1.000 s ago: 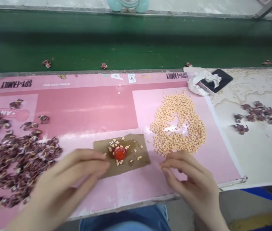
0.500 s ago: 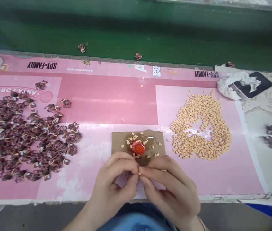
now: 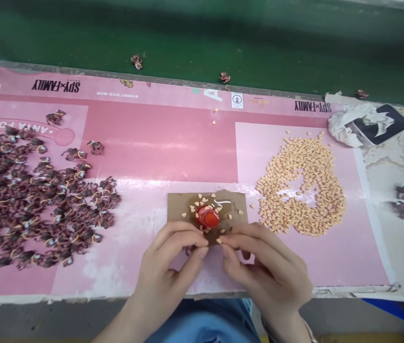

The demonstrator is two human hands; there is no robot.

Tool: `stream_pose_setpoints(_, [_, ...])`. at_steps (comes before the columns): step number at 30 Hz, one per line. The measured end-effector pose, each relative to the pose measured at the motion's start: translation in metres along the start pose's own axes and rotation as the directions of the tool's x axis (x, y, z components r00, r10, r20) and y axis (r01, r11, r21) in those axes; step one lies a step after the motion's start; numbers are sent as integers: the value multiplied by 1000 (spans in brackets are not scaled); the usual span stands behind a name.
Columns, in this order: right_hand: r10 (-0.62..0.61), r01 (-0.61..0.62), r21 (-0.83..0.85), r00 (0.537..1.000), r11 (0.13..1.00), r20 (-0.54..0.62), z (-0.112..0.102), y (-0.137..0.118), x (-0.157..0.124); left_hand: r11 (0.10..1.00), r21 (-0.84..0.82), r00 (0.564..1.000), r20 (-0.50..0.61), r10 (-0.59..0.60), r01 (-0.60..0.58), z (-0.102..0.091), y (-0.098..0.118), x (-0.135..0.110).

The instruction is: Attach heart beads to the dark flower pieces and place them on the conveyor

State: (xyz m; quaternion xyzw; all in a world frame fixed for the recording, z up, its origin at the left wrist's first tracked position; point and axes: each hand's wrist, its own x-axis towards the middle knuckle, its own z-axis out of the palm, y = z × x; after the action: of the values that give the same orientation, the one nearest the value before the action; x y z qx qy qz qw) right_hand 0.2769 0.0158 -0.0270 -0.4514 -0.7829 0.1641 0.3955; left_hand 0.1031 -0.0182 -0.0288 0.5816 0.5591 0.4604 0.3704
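My left hand is closed in a pinch around a small dark maroon figure, mostly hidden behind the fingers. Between the finger and thumb of my right hand is a tiny tan piece. The fingertips of the two hands are a short way apart. Just beyond them, a round red cap-like dish sits on a brown card. Several loose tan pieces and a glossy wet patch surround the dish.
At the left lies a large heap of dark maroon figures. On the right spreads a pile of tan pieces. A black-topped box with crumpled tissue stands at the back right. Beyond the table edge runs a green surface bearing several figures.
My right hand has drawn away from the left, opening a gap between the fingertips, with a tan piece in its pinch. The figures on the green surface have shifted right in view.
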Motion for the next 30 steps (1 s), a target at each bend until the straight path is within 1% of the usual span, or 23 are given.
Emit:
stream_pose_setpoints(3, [-7, 3, -143, 1000, 990, -29, 0, 9, 0, 999, 39, 1000, -24, 6, -5, -4, -2, -2])
stream_pose_setpoints(5, [-30, 26, -210, 999, 977, -17, 1, 13, 1, 996, 84, 1000, -3, 15, -14, -8, -4, -3])
stream_pose_setpoints(9, [-52, 51, -259, 999, 964, 5, 3, 15, 1, 978, 199, 997, 42, 61, -68, -13, -7, -8])
stream_pose_setpoints(11, [-57, 59, -282, 998, 958, 14, 4, 15, 0, 973, 219, 996, 45, 71, -79, -13, -8, -10])
stream_pose_setpoints(13, [-65, 66, -295, 998, 953, 13, 5, 16, -1, 982, 181, 999, 32, 40, -46, -11, -9, -12])
stream_pose_setpoints(16, [-74, 71, -291, 997, 954, 3, 4, 17, -2, 999, 34, 998, -52, -36, 38, -8, -11, -16])
stream_pose_setpoints(18, [-74, 69, -273, 997, 960, -5, 2, 15, -2, 998, -45, 993, -107, -55, 50, -5, -12, -18])
stream_pose_setpoints(21, [-21, 19, -166, 1000, 986, -9, -2, 8, 0, 998, -60, 992, -130, -8, 1, -3, -12, -20])
stream_pose_setpoints(24, [59, -59, 3, 998, 998, 11, -4, -3, 2, 995, -6, 987, -127, 96, -98, -1, -11, -20])
stream_pose_setpoints(26, [86, -89, 84, 995, 992, 42, -4, -8, 2, 984, 52, 977, -122, 174, -169, 0, -8, -19])
stream_pose_setpoints(28, [106, -114, 125, 992, 986, 63, -2, -10, 3, 967, 120, 966, -104, 237, -225, 0, -6, -18])
stream_pose_setpoints(30, [119, -127, 134, 991, 983, 66, 0, -10, 4, 951, 173, 959, -80, 272, -255, -1, -4, -16])
